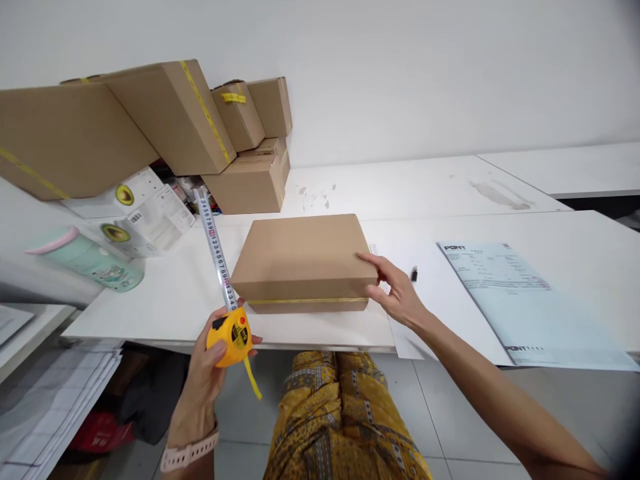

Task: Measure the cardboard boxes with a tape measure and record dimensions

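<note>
Cardboard box (303, 260) lies flat in the middle of the frame, on the white worktop (170, 300), close to its front edge. A thin yellow band runs along the front side.

The left hand (207, 367), low and a bit left of the middle, is closed around a yellow tape measure (231, 337) (the round kind, with a red button). It holds it just off the front edge of the worktop. The tape (215, 247) is pulled out and runs up toward the upper left, just beside the left side of the box.

The right hand (395, 290) is open and holds nothing. Its fingertips touch the right end of the box.

To the right lie a small black pen (414, 273) and a pale blue paper (520, 300). A pile of brown boxes (165, 113) fills the upper left.
</note>
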`<state>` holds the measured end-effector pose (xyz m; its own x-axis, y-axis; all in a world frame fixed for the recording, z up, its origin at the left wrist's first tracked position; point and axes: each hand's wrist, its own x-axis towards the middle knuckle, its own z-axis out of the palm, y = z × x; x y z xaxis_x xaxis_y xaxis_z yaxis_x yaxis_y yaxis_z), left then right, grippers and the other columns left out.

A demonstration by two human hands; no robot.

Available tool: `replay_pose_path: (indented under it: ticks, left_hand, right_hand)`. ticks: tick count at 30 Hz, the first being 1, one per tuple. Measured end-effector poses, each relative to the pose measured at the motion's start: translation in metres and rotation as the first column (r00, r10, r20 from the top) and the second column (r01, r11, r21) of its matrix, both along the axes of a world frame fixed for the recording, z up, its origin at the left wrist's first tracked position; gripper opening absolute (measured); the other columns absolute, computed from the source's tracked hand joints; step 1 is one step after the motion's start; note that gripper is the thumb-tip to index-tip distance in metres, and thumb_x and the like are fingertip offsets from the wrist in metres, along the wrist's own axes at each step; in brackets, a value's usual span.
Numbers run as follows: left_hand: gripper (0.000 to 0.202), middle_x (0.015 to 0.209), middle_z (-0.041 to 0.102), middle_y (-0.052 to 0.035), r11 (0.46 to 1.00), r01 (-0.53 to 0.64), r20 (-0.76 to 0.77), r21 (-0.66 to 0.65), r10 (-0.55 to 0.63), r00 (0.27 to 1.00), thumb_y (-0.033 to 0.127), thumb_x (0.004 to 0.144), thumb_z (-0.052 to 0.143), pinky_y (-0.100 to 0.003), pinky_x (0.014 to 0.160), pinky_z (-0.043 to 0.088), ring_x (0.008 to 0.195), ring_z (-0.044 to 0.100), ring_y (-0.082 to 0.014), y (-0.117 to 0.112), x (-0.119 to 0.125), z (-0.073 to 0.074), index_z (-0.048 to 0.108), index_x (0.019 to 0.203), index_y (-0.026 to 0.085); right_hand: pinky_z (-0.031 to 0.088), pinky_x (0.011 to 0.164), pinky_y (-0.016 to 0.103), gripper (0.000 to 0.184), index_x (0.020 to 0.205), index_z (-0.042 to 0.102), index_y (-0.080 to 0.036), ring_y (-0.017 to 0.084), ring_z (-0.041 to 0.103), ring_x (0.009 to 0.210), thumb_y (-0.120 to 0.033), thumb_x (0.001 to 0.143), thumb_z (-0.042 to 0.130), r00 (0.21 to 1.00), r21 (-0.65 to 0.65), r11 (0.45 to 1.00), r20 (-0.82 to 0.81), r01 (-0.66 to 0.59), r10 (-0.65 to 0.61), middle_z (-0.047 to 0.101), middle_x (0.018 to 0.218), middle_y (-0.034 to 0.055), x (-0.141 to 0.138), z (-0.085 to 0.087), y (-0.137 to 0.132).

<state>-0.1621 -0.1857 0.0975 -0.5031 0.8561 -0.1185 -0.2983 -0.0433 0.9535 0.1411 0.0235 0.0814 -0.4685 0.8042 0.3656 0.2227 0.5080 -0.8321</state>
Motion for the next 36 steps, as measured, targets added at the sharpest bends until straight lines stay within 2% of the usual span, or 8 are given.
replay_pose_path:
  ticks: [5, 11, 13, 15, 18, 21, 27, 36]
  left_hand:
    - [0.065, 0.144, 0.061, -0.0171, 0.981, 0.086, -0.050, 0.172, -0.079, 0.996, 0.043, 0.053, 0.092, -0.037, 0.050, 0.064, 0.070, 0.075, -0.0285, 0.011, -0.015, 0.035, 0.068, 0.109, 0.021]
    - [0.055, 0.140, 0.064, -0.0099, 0.969, 0.065, -0.189, 0.239, -0.019, 0.982, 0.046, 0.060, 0.091, -0.035, 0.052, 0.064, 0.068, 0.076, -0.0259, 0.027, -0.002, 0.065, 0.069, 0.106, 0.024]
    - [0.059, 0.149, 0.057, -0.0089, 0.969, 0.080, -0.240, 0.232, -0.023, 0.971, 0.051, 0.064, 0.089, -0.035, 0.054, 0.065, 0.073, 0.076, -0.0268, 0.019, 0.013, 0.062, 0.068, 0.113, 0.028]
    - [0.064, 0.153, 0.052, -0.0097, 0.963, 0.202, -0.231, 0.180, -0.158, 0.960, 0.056, 0.066, 0.087, -0.036, 0.055, 0.065, 0.076, 0.076, -0.0281, 0.009, 0.032, 0.053, 0.066, 0.120, 0.030]
    - [0.068, 0.149, 0.054, -0.0131, 0.898, 0.428, -0.102, 0.098, -0.419, 0.902, 0.057, 0.068, 0.086, -0.034, 0.059, 0.064, 0.080, 0.075, -0.0278, 0.004, 0.067, 0.035, 0.063, 0.127, 0.031]
    - [0.062, 0.142, 0.056, -0.0136, 0.853, 0.516, 0.038, 0.070, -0.520, 0.854, 0.054, 0.074, 0.083, -0.029, 0.064, 0.061, 0.082, 0.074, -0.0228, 0.012, 0.095, 0.021, 0.062, 0.127, 0.029]
    - [0.058, 0.136, 0.056, -0.0139, 0.812, 0.580, 0.164, 0.064, -0.582, 0.796, 0.055, 0.075, 0.082, -0.028, 0.060, 0.058, 0.078, 0.073, -0.0209, 0.018, 0.107, 0.009, 0.062, 0.122, 0.028]
    - [0.058, 0.126, 0.061, -0.0124, 0.809, 0.587, 0.184, 0.028, -0.581, 0.793, 0.054, 0.075, 0.081, -0.028, 0.060, 0.057, 0.079, 0.073, -0.0225, 0.008, 0.103, 0.001, 0.060, 0.123, 0.029]
  right_hand:
    - [0.047, 0.064, 0.035, 0.051, 0.116, 0.067, -0.027, 0.021, 0.057, 0.074, -0.065, 0.082, 0.067, 0.974, -0.056, 0.973, 0.015, 0.225, -0.224, 0.065, 0.091, 0.0048, -0.014, 0.051, 0.018]
    - [0.048, 0.082, 0.039, 0.038, 0.084, 0.066, -0.022, 0.025, 0.058, 0.099, -0.060, 0.086, 0.062, 0.962, 0.075, 0.960, 0.016, 0.271, -0.272, 0.062, 0.107, 0.0090, -0.042, 0.088, 0.066]
    - [0.047, 0.087, 0.040, 0.030, 0.084, 0.064, -0.021, 0.026, 0.057, 0.104, -0.050, 0.088, 0.060, 0.979, 0.112, 0.973, 0.002, 0.202, -0.204, 0.063, 0.112, 0.0095, -0.050, 0.091, 0.079]
    - [0.047, 0.085, 0.039, 0.024, 0.088, 0.064, -0.019, 0.024, 0.058, 0.098, -0.042, 0.091, 0.056, 0.994, 0.077, 0.991, 0.008, 0.109, -0.110, 0.066, 0.106, 0.0087, -0.055, 0.093, 0.087]
    - [0.047, 0.079, 0.036, 0.023, 0.095, 0.065, -0.018, 0.021, 0.060, 0.089, -0.038, 0.092, 0.054, 1.000, -0.005, 1.000, -0.003, 0.024, -0.024, 0.069, 0.100, 0.0083, -0.059, 0.093, 0.094]
    - [0.048, 0.080, 0.036, 0.025, 0.104, 0.065, -0.019, 0.022, 0.061, 0.093, -0.037, 0.092, 0.052, 1.000, 0.036, 0.999, -0.001, -0.013, 0.013, 0.070, 0.107, 0.0089, -0.059, 0.091, 0.096]
    - [0.048, 0.090, 0.043, 0.045, 0.140, 0.051, -0.026, 0.025, 0.060, 0.102, -0.027, 0.096, 0.040, 0.985, 0.263, 0.963, 0.170, -0.064, 0.019, 0.068, 0.114, 0.0088, -0.058, 0.095, 0.093]
    - [0.047, 0.089, 0.042, 0.053, 0.147, 0.052, -0.024, 0.027, 0.055, 0.106, -0.022, 0.098, 0.032, 0.947, 0.395, 0.912, 0.321, -0.111, -0.024, 0.060, 0.106, 0.0114, -0.056, 0.099, 0.089]
